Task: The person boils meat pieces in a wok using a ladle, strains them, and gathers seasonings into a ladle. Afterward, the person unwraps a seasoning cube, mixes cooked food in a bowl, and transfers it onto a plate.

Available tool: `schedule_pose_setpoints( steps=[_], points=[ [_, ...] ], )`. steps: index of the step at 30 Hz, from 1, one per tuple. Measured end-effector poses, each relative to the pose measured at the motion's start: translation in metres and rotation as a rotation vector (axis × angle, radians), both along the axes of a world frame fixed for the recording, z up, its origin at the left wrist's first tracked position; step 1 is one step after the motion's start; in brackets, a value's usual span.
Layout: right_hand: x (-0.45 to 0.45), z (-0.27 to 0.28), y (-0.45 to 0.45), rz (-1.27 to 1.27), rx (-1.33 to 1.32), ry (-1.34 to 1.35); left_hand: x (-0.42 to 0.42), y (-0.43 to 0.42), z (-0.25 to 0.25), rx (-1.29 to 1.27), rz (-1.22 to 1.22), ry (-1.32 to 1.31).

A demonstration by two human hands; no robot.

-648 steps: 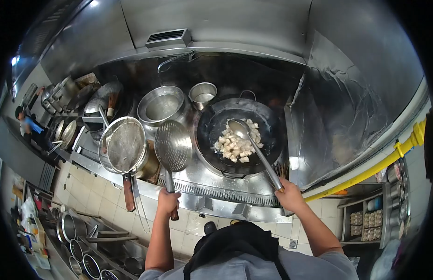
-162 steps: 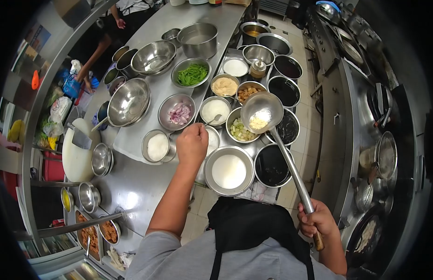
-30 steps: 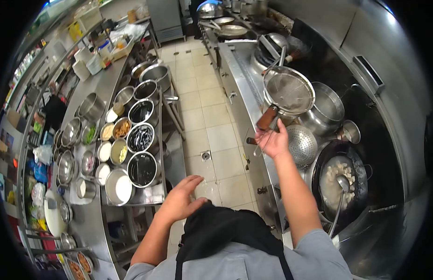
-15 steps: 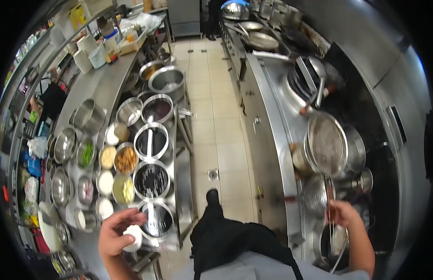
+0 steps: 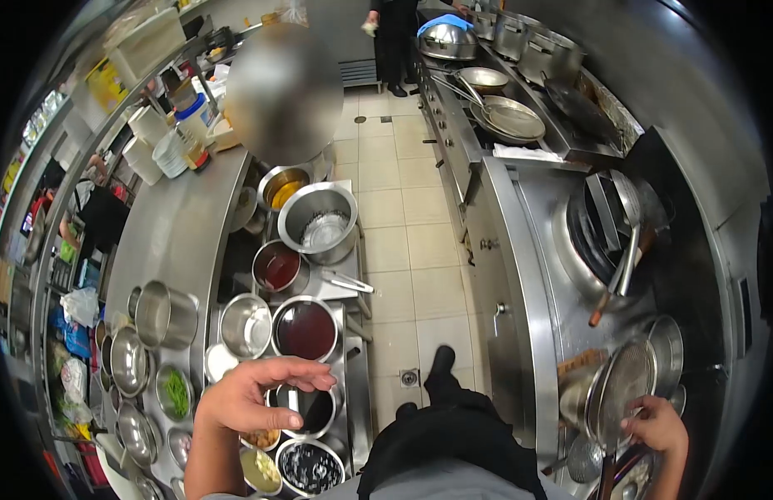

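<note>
- The strainer (image 5: 626, 387) is round, with a fine, grey-brown wire mesh inside a shiny metal rim and a dark handle.
- It sits on the right-hand counter (image 5: 536, 275) side, over a metal pot (image 5: 575, 400) and in front of another pot (image 5: 671, 354).
- Seen at a slant, its mesh looks like a narrow oval, the oval's long axis running from upper right to lower left in the view.
- The handle points toward the bottom of the view, on the person's side; its end is cut off by the frame edge. The bowl end points away, up the view.
- The right hand (image 5: 658, 425) is at the strainer's lower right side, fingers bent and thumb near the rim. Whether it grips or only touches the strainer, I cannot tell.
- The left hand (image 5: 253, 396) holds nothing; it is open above the pots on the left, its fingers stretched toward the aisle and its thumb spread from them.
- The two hands are well apart, on opposite sides of the tiled floor (image 5: 393, 250).
- A perforated ladle (image 5: 585, 460) lies just beside the strainer, to its lower left.
- Near the left hand is a pot of dark red liquid (image 5: 307, 331).
</note>
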State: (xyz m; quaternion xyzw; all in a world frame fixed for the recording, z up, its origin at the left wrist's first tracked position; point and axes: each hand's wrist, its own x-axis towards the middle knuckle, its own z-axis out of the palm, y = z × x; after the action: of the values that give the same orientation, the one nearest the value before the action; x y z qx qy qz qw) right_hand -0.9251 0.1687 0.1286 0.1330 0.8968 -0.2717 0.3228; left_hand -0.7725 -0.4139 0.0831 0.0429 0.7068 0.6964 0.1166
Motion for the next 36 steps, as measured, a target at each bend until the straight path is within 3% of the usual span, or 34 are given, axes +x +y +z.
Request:
schedule_pose_setpoints(
  steps=[6,8,10,12,14,19,24,27,32,36],
  points=[
    [-0.142,-0.003,-0.051,0.07,-0.074,-0.169,-0.122,-0.034,-0.004,0.02,0.043,-0.054],
    [-0.208,0.0,-0.072,0.198,-0.158,-0.137,-0.157,-0.037,0.003,0.078,0.122,-0.089],
    [-0.28,-0.001,-0.101,0.431,-0.059,0.025,-0.185,-0.049,0.002,0.109,0.185,-0.114],
    [-0.342,0.003,-0.159,0.509,-0.101,0.062,-0.21,-0.064,0.003,0.121,0.233,-0.1],
    [-0.4,0.004,-0.216,0.774,-0.069,0.104,-0.232,-0.082,0.009,0.106,0.292,-0.123],
    [-0.514,0.011,-0.371,1.165,-0.02,-0.044,-0.286,-0.144,-0.012,0.167,0.401,-0.121],
    [-0.618,-0.001,-0.495,1.264,0.056,-0.03,-0.378,-0.245,-0.053,0.275,0.444,-0.178],
    [-0.677,0.005,-0.551,1.219,0.104,0.034,-0.468,-0.313,-0.067,0.103,0.474,-0.19],
    [-0.764,0.013,-0.613,1.174,0.07,0.115,-0.658,-0.382,-0.024,-0.208,0.17,0.179],
    [-0.832,-0.002,-0.657,1.041,-0.007,-0.014,-0.792,-0.419,-0.002,-0.246,0.052,0.274]
  ],
)
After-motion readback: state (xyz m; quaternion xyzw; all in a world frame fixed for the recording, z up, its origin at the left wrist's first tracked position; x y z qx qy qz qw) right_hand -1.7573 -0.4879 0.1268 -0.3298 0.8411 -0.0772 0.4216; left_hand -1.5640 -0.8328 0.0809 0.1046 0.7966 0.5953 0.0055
